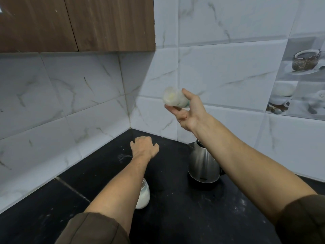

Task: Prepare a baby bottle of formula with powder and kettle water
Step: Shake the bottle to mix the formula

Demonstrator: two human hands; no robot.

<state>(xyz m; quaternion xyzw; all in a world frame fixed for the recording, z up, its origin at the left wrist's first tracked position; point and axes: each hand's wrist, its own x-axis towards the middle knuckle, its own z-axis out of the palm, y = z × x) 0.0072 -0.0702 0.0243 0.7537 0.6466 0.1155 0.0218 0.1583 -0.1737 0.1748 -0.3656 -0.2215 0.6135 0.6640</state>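
My right hand (189, 111) holds a clear baby bottle (174, 98) with milky liquid up in the air, tipped on its side with its base toward the left, in front of the tiled wall. The bottle looks blurred. My left hand (143, 147) hovers low over the black counter near the corner, fingers curled down and holding nothing I can see. A glass jar of white powder (143, 196) stands on the counter, partly hidden under my left forearm. A steel kettle (202, 164) stands on its base to the right, below my right forearm.
The black counter (175, 217) meets marble-look tiled walls in a corner (131, 128). A wooden wall cabinet (79, 23) hangs overhead at the left. A little spilled powder marks the counter (123, 156) near my left hand.
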